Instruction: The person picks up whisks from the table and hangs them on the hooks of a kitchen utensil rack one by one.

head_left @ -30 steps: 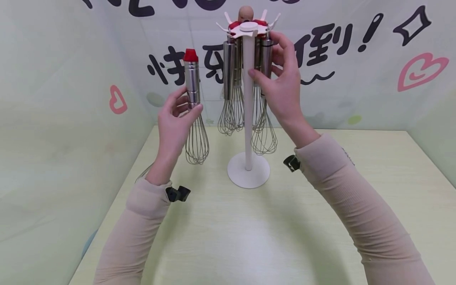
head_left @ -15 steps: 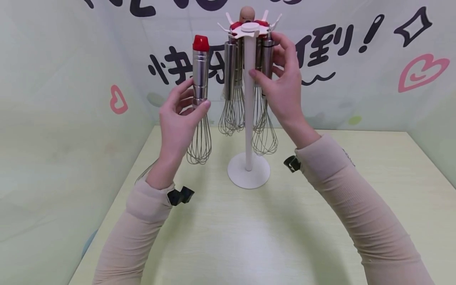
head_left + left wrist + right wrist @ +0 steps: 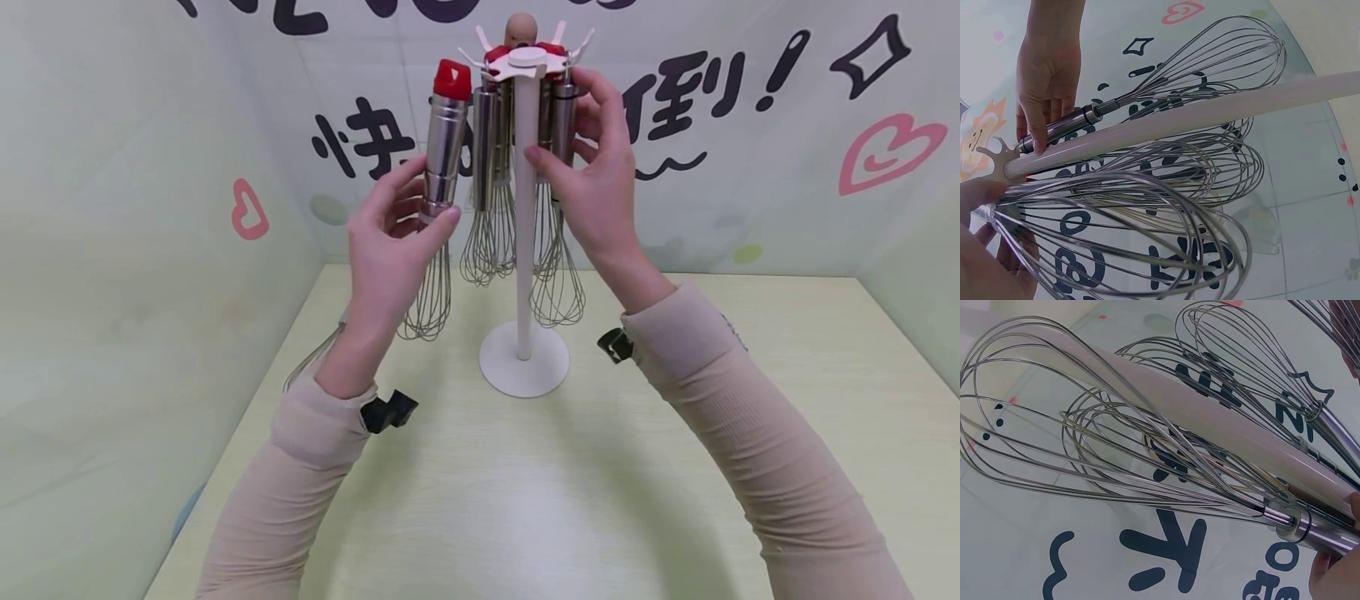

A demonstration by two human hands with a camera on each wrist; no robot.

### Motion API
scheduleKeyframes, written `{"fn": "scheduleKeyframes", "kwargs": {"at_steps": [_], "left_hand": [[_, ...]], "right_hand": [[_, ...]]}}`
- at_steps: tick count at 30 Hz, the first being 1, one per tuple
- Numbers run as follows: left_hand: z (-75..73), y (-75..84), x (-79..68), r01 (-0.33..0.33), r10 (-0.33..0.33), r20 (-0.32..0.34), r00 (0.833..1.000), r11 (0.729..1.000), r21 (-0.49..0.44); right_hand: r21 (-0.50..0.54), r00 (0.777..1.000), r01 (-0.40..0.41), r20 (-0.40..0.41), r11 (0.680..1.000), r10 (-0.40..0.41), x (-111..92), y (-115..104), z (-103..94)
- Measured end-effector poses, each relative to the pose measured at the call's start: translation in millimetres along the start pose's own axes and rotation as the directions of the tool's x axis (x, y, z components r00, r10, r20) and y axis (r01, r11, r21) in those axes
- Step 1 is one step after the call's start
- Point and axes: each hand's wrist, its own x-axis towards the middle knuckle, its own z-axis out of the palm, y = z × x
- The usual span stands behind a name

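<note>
My left hand [image 3: 390, 258] holds a whisk [image 3: 446, 137] upright with a slight tilt, its red-tipped metal handle rising above the fingers. That handle is just left of a white stand [image 3: 524, 250], near the rim of hooks. Several whisks hang around the pole, handles up. My right hand [image 3: 600, 183] has its thumb on the pole and its fingers around a hanging whisk [image 3: 564, 125] on the right. In the left wrist view, the held whisk's wire loops [image 3: 1141, 250] fill the foreground, and the right hand [image 3: 1050, 75] grips beyond. Fingertips behind the handles are partly hidden.
The stand's round white base [image 3: 524, 379] rests on a pale wooden table [image 3: 480, 500]. Another whisk [image 3: 311, 358] lies partly hidden behind the left wrist. A printed cloth backdrop [image 3: 750, 200] encloses the back and sides. A rounded brown knob [image 3: 521, 29] tops the stand's far side.
My left hand has moved right, carrying the whisk up and closer to the stand; its red tip now leans right. The right hand stays at the pole.
</note>
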Motion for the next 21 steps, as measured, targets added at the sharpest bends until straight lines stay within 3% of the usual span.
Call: {"fn": "scheduleKeyframes", "kwargs": {"at_steps": [9, 21], "left_hand": [[5.5, 3.0, -0.2, -0.004, 0.003, 0.019, 1.000, 1.000, 0.025], [9.5, 1.1, -1.1, -0.063, 0.061, 0.037, 0.997, 0.997, 0.040]], "right_hand": [[-0.009, 1.000, -0.001, 0.009, 1.000, 0.001, -0.8, -1.0, -0.9], [-0.026, 1.000, 0.008, 0.009, 1.000, -0.008, 0.0, -0.8, -0.8]]}}
